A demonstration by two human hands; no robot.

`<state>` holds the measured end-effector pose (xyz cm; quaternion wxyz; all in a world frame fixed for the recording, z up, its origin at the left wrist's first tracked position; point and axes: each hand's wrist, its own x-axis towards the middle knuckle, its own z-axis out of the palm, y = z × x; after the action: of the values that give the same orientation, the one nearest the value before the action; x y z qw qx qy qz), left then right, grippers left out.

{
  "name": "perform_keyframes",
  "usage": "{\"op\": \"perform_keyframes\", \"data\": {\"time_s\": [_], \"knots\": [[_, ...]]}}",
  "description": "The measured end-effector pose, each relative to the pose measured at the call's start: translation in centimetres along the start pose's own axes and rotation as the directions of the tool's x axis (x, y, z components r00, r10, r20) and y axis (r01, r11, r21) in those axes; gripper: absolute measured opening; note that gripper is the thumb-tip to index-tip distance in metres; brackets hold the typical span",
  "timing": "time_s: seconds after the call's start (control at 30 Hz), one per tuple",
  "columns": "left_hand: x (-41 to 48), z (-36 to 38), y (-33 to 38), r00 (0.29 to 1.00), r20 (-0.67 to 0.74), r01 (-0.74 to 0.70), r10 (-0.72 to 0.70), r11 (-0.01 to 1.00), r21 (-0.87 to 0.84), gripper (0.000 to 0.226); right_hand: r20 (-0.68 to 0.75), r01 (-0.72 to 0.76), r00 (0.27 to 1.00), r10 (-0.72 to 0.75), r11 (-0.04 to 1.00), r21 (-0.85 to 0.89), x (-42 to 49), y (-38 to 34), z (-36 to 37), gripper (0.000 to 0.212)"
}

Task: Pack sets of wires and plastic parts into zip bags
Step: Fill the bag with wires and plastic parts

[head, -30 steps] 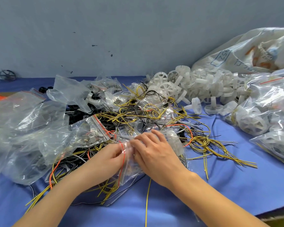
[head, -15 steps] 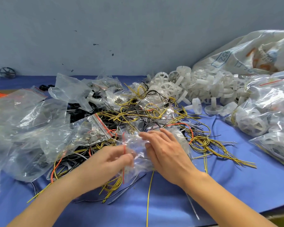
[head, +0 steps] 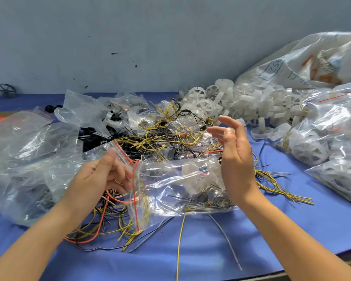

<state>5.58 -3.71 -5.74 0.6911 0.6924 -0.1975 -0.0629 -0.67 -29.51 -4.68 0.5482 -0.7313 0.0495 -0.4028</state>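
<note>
A clear zip bag [head: 176, 185] with a red seal strip lies across the tangle in front of me, holding a white plastic wheel and coiled wires. My left hand [head: 97, 179] pinches the bag's sealed end at its left. My right hand [head: 233, 151] hovers above the bag's right end, fingers loosely spread, holding nothing. Behind them lies a tangle of yellow, black and orange wires [head: 162, 136]. A heap of white plastic wheels [head: 241, 104] sits at the back right.
Empty and filled clear bags [head: 28, 157] pile up on the left. Packed bags [head: 332, 138] and a large white sack [head: 312, 61] stand on the right. Loose wires [head: 178, 244] trail over the blue table cloth [head: 292, 230] near the front edge. A grey wall rises behind.
Both hands were pressing along the bag's seal. The right hand has now let go and lifted up and to the right, while the left hand keeps hold of the bag's end.
</note>
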Motion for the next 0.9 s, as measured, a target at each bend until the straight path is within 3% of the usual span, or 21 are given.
{"op": "perform_keyframes", "data": {"time_s": [0.1,0.2,0.27,0.37,0.43,0.6,0.7,0.77,0.83,0.9], "knots": [[0.7,0.0,0.2,0.995,-0.1,0.005,-0.006,1.0,-0.007,0.055,0.014,0.018,1.0,-0.018,1.0,-0.004,0.1,0.0,0.3,0.029],[1.2,-0.3,-0.1,0.989,-0.151,-0.001,0.001,1.0,0.001,0.054,0.186,0.111,0.978,-0.091,0.989,-0.101,-0.8,-0.3,1.3,0.035],[1.5,-0.5,-0.2,0.986,-0.167,0.0,-0.001,1.0,-0.005,0.055,0.403,0.287,0.898,-0.175,0.929,-0.236,-2.1,-0.4,2.1,0.035],[1.9,-0.5,-0.5,0.982,-0.188,0.021,-0.023,1.0,-0.009,0.054,0.712,0.611,0.689,-0.134,0.635,-0.472,-3.4,0.5,3.0,0.03],[2.2,-0.4,-0.7,0.977,-0.211,0.018,-0.013,1.0,0.022,0.05,0.765,0.664,0.643,-0.047,0.532,-0.525,-3.7,0.9,2.9,0.03],[2.3,-1.1,-0.8,0.957,-0.284,0.001,0.054,0.981,0.192,0.04,0.748,0.664,0.661,-0.056,0.508,-0.549,-2.7,1.2,1.8,0.025],[2.5,-3.2,-0.4,0.894,-0.346,-0.043,0.285,0.823,0.566,0.028,0.726,0.66,0.681,-0.101,0.516,-0.547,-2.4,1.5,1.0,0.017],[2.5,-4.8,-0.3,0.852,-0.37,0.031,0.372,0.669,0.743,0.018,0.717,0.651,0.686,-0.124,0.544,-0.529,-2.3,1.6,0.7,0.017],[2.7,-5.9,-0.8,0.887,-0.347,0.134,0.304,0.55,0.824,0.026,0.709,0.627,0.693,-0.126,0.592,-0.507,-2.4,1.4,0.8,0.021],[3.1,-6.2,-1.4,0.945,-0.307,0.237,0.114,0.41,0.881,0.043,0.682,0.57,0.72,-0.129,0.669,-0.476,-2.5,1.0,1.1,0.026]]}}
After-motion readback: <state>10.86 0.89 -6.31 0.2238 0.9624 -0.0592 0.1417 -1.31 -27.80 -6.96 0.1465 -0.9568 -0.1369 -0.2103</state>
